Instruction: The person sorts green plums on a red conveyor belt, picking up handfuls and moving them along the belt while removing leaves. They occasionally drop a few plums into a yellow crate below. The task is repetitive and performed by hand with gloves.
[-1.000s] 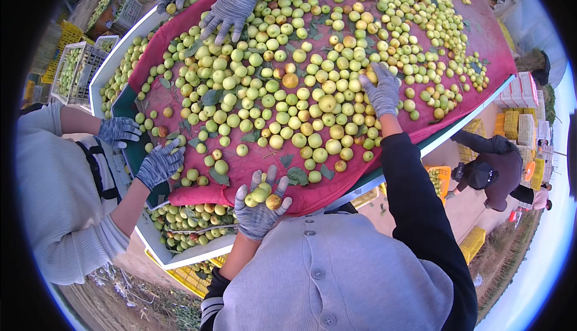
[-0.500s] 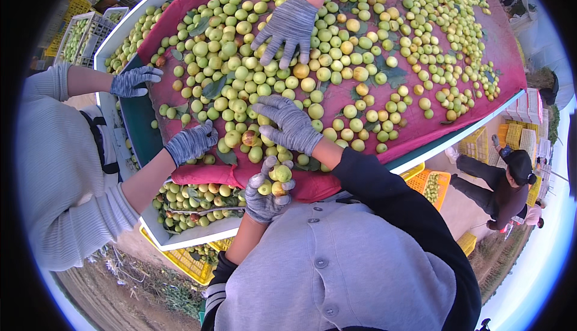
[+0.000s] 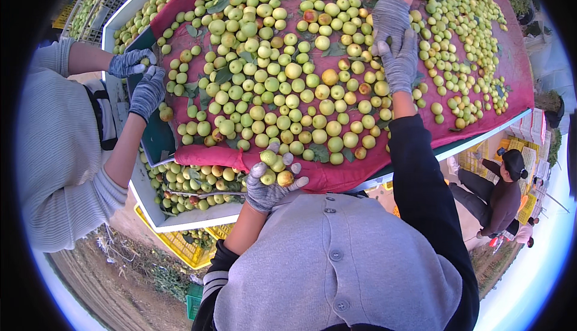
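While my left hand, in its grey glove, cups curled fingers around a few green and reddish fruits at the near edge of the red cloth, my right hand reaches out over it against a co-worker's gloved hand, and I cannot tell whether its fingers grip anything. Loose yellow-green fruits lie spread across the cloth among leaves, and to my left another person's gloved hands are close together beside a dark green panel.
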`<state>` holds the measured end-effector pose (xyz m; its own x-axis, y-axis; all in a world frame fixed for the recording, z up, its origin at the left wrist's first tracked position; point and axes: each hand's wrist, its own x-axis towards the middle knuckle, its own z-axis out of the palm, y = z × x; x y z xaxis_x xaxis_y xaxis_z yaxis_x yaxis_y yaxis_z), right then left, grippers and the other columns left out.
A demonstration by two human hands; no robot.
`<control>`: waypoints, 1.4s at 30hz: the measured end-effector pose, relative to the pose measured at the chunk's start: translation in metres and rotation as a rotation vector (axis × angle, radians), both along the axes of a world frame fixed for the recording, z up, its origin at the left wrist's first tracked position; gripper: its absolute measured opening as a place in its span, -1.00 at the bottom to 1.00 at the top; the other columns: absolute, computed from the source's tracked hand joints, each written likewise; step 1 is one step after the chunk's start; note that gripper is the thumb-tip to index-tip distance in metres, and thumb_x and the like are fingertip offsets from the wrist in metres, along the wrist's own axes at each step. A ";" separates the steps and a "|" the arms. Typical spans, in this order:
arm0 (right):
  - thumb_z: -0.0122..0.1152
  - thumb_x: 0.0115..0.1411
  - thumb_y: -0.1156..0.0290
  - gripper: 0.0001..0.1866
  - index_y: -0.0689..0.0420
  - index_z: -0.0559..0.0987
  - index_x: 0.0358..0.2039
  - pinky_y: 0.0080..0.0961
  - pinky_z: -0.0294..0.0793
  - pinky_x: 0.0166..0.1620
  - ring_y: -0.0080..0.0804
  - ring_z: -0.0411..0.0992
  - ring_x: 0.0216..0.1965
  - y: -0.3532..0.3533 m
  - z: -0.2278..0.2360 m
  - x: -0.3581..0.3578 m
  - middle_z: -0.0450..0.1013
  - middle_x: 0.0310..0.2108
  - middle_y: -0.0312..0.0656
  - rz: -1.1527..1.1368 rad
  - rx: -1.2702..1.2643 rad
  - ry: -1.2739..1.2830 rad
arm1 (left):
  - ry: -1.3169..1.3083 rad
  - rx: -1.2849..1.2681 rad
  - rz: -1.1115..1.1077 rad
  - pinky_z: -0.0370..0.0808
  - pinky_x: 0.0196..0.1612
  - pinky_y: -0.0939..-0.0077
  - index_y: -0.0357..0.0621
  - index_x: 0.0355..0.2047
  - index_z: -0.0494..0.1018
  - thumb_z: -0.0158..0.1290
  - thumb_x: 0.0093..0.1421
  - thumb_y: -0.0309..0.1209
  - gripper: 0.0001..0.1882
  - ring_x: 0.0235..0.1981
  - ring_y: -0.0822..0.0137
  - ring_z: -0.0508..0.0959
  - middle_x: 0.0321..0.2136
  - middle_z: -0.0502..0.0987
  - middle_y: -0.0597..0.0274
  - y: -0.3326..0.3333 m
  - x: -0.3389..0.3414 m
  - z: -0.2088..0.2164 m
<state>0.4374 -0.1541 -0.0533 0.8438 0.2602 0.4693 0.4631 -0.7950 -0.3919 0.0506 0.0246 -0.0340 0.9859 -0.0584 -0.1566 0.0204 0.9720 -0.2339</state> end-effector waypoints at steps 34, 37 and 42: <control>0.24 0.09 0.38 -0.54 -0.05 0.49 0.06 -0.27 0.42 0.10 -0.15 0.40 0.01 0.120 0.015 -0.080 0.36 0.07 -0.17 0.473 -0.158 0.333 | 0.083 0.049 0.094 0.28 0.20 -0.20 0.07 -0.06 0.47 0.03 0.25 -0.07 -0.66 0.33 -0.01 0.13 0.31 0.12 0.19 0.000 -0.028 0.002; 0.22 0.09 0.42 -0.57 -0.11 0.52 0.02 -0.29 0.44 0.07 -0.15 0.42 -0.01 0.128 0.000 -0.069 0.40 0.03 -0.18 0.522 -0.358 0.528 | 0.092 0.044 0.110 0.41 0.11 -0.10 0.02 -0.13 0.48 0.06 0.24 -0.14 -0.72 0.29 0.01 0.20 0.30 0.13 0.17 0.000 -0.029 0.001; 0.16 0.14 0.43 -0.65 -0.06 0.56 -0.03 -0.27 0.48 0.00 -0.17 0.47 -0.09 0.140 0.010 -0.079 0.46 -0.12 -0.13 0.518 -0.327 0.493 | 0.054 0.014 0.119 0.41 0.08 -0.01 0.06 -0.08 0.49 0.07 0.24 -0.12 -0.69 0.31 0.05 0.17 0.29 0.18 0.25 -0.001 -0.026 -0.001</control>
